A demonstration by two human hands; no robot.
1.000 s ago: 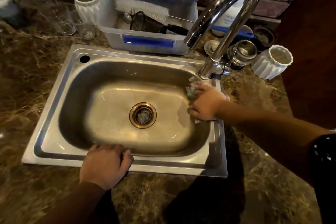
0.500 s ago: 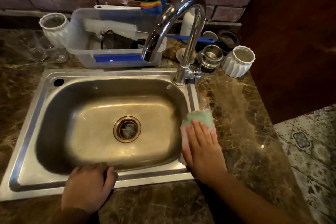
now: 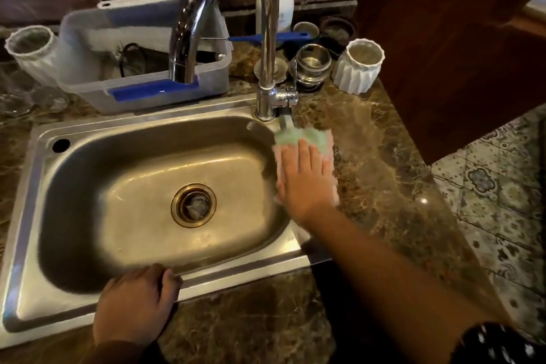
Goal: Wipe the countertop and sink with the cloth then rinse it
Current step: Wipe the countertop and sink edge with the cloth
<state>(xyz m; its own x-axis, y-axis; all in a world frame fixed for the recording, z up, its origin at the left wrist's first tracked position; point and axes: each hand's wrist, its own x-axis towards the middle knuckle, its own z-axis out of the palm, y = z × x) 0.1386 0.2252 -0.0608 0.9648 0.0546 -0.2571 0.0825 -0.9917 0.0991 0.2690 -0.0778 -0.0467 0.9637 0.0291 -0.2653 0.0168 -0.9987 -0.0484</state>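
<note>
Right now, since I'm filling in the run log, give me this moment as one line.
step: wipe sink | right hand: presses cloth on right rim | left hand: rests on front rim | faucet: no water visible

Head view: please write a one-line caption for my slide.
Right hand presses the cloth flat on the right rim of the sink; left hand rests on its front rim.

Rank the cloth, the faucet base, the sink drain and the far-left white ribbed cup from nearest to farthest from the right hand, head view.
1. cloth, pressed under the right hand at the right rim of the sink.
2. faucet base, just behind the cloth.
3. sink drain, left, in the basin.
4. white ribbed cup, far back left.
</note>
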